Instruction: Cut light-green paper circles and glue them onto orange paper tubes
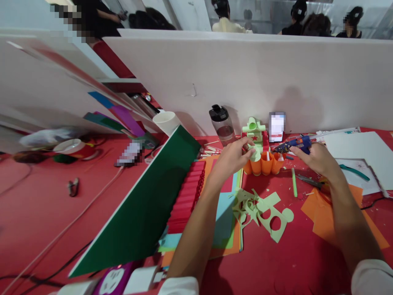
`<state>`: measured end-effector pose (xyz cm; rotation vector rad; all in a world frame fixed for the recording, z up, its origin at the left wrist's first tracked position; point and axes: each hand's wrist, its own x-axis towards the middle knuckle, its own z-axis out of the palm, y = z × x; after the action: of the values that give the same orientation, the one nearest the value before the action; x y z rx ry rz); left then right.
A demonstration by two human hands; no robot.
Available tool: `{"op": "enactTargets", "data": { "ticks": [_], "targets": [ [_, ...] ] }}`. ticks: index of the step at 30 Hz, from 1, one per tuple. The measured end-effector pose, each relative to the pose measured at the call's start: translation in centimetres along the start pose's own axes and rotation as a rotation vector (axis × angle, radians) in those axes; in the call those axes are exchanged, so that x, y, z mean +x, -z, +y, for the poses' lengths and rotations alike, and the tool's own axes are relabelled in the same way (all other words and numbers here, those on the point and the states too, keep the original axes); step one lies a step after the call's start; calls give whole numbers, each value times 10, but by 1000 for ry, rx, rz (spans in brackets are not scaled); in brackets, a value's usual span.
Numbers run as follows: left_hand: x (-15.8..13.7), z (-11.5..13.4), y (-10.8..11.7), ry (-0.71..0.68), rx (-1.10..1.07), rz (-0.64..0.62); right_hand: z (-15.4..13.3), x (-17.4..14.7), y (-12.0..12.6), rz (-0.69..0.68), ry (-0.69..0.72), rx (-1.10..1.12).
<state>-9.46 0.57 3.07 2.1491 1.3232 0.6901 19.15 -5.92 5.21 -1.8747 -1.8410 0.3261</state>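
My right hand (322, 160) grips a blue hot glue gun (296, 144), its nozzle pointing left above a row of orange paper tubes (267, 164). At the left end of that row, my left hand (235, 157) has its thumb and fingers closed at a pale green paper disc (255, 155), which lies over the top of a tube. Just behind stands a light green paper model (254, 130) with rolled tubes and a red star. Cut green paper scraps (273, 215) with round holes lie in front, and a green rolled stick (294, 182) rests near the right hand.
A water bottle (221, 125) and propped phone (276, 128) stand by the white partition (245, 73). Left of my arm leans a green board (138, 209) beside red folded paper (187, 196). Scissors (310, 181), orange sheets (321, 213) and teal-handled pliers (355, 172) lie right.
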Motion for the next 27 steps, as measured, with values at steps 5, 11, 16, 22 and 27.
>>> {"op": "enactTargets", "data": {
  "ticks": [5, 11, 16, 22, 27],
  "targets": [
    [0, 0, 0, 6, 3, -6, 0, -1, 4, -9, 1, 11],
    [0, 0, 0, 2, 11, -5, -1, -4, 6, -13, 22, 38],
    [0, -1, 0, -3, 10, -1, 3, -5, 7, -11, 18, 65],
    [0, -1, 0, -11, 12, 0, 4, -7, 11, -33, 12, 52],
    [0, -1, 0, -19, 23, 3, 4, -9, 13, -40, 19, 51]
  ]
}}
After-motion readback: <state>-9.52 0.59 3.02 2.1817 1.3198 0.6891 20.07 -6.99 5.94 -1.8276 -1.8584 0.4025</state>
